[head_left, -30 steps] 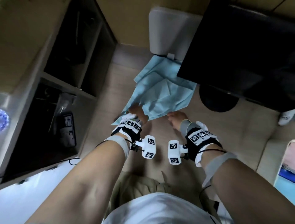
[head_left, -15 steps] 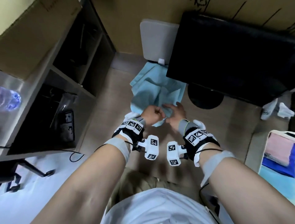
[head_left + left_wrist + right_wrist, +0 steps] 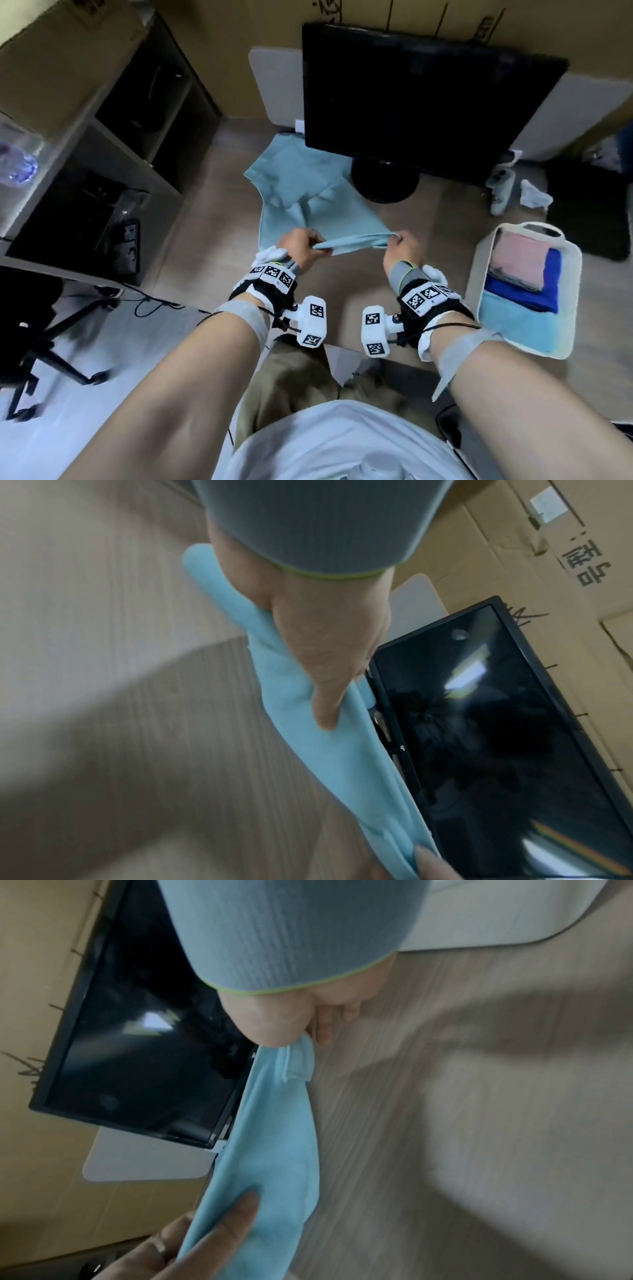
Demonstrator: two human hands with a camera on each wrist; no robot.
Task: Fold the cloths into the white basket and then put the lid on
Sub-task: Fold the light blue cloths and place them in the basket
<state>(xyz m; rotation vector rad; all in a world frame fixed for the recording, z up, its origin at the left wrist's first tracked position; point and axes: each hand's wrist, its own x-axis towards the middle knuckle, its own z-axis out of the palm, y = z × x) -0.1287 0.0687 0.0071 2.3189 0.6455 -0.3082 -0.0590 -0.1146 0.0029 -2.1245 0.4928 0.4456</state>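
A light blue cloth [image 3: 308,195] lies spread on the wooden table in front of the monitor. Its near edge is lifted and stretched taut between my hands. My left hand [image 3: 310,241] grips the left end of that edge, and the left wrist view shows the thumb [image 3: 325,710] pressed on the cloth [image 3: 342,764]. My right hand [image 3: 397,240] pinches the right corner, with the cloth [image 3: 274,1137] hanging from the right hand [image 3: 308,1026] in the right wrist view. The white basket [image 3: 479,270] stands at the right and holds folded pink, dark blue and light blue cloths.
A black monitor [image 3: 411,96] on a round stand [image 3: 383,178] rises just behind the cloth. A flat white panel [image 3: 274,85] leans behind it against cardboard. Dark shelving [image 3: 102,154] fills the left. Small white items [image 3: 534,195] lie at the far right.
My hands met at the cloth's near edge, then drew apart along it and raised it taut. The view tilted, bringing the basket into sight.
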